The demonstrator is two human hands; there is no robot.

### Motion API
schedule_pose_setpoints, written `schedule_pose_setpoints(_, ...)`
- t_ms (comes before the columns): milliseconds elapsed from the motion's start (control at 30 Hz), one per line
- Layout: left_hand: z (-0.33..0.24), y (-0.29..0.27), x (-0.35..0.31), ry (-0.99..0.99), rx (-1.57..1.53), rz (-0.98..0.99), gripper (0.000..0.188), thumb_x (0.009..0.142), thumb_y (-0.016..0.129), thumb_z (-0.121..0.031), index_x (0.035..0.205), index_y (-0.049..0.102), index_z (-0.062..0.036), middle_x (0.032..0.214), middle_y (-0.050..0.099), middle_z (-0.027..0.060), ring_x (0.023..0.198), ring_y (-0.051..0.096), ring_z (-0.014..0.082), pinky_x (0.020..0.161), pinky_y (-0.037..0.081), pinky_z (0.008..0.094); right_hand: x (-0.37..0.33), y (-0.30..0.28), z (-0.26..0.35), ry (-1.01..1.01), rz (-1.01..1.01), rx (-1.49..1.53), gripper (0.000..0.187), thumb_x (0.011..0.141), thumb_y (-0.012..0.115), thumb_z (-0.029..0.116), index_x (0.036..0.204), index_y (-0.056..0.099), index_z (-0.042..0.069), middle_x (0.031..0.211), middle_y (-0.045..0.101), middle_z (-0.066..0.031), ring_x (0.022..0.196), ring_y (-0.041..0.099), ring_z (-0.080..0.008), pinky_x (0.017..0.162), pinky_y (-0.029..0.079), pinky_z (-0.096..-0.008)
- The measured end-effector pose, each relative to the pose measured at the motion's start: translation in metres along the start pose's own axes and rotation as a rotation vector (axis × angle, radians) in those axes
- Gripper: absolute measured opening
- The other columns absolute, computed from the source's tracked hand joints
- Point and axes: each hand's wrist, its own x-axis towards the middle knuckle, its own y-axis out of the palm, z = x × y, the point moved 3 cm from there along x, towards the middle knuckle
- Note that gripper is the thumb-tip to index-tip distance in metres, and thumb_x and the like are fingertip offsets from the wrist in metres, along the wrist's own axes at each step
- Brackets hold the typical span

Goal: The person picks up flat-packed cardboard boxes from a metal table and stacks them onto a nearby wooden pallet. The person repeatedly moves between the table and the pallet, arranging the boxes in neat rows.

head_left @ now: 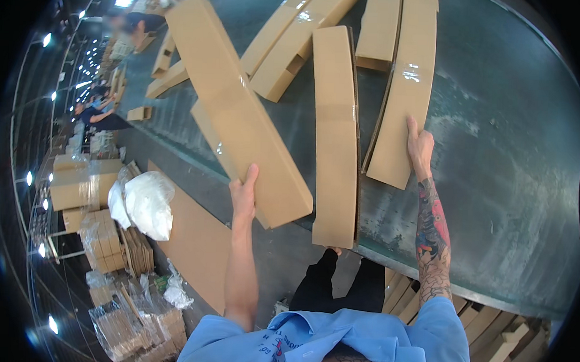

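My left hand (243,193) grips the near part of a long cardboard box (235,109), thumb on its top face and fingers hidden at the side. That box slants up to the far left, over another long box (208,138). My right hand (420,146) holds the right edge of a second long carton (405,95), which has clear tape across it; the fingers beneath are out of sight. Between my hands lies a third long box (336,131), its near end reaching past the table edge.
More long boxes (294,53) lie farther back on the dark green table (495,150). At left on the floor stand stacked cartons (85,183), a white plastic bag (148,205) and wrapped flat cardboard (138,322). Other people (99,114) are along the table's far left.
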Motion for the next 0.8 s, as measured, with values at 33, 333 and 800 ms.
schedule_pose_setpoints(33, -0.006, -0.027, -0.004, -0.041, 0.096, -0.018, 0.043, 0.095, 0.074, -0.029, 0.111, 0.070, 0.0109, 0.100, 0.074, 0.0108, 0.084, 0.069, 0.0162, 0.075, 0.054, 0.0300, -0.003, 0.020, 0.009, -0.038, 0.030, -0.004, 0.085, 0.095, 0.055, 0.066, 0.084, 0.069, -0.017, 0.084, 0.069, -0.0350, 0.083, 0.071, -0.0456, 0.079, 0.053, -0.0506)
schedule_pose_setpoints(333, 0.054, -0.068, 0.004, -0.161, 0.338, 0.137, 0.036, 0.092, 0.076, -0.022, 0.112, 0.071, 0.0072, 0.099, 0.074, 0.0095, 0.086, 0.070, 0.0141, 0.074, 0.055, 0.0302, 0.016, 0.096, 0.054, -0.172, 0.098, 0.013, 0.078, 0.094, 0.058, 0.062, 0.087, 0.070, -0.015, 0.086, 0.069, -0.0363, 0.091, 0.071, -0.0480, 0.083, 0.053, -0.0525)
schedule_pose_setpoints(800, 0.060, -0.099, 0.026, -0.357, 0.305, 0.190, 0.047, 0.092, 0.076, -0.027, 0.122, 0.066, 0.0076, 0.116, 0.070, 0.0151, 0.103, 0.067, 0.0192, 0.087, 0.054, 0.0344, -0.028, 0.136, 0.068, -0.185, 0.256, 0.176, 0.066, 0.096, 0.060, 0.055, 0.088, 0.072, -0.010, 0.086, 0.071, -0.0302, 0.088, 0.073, -0.0413, 0.080, 0.054, -0.0471)
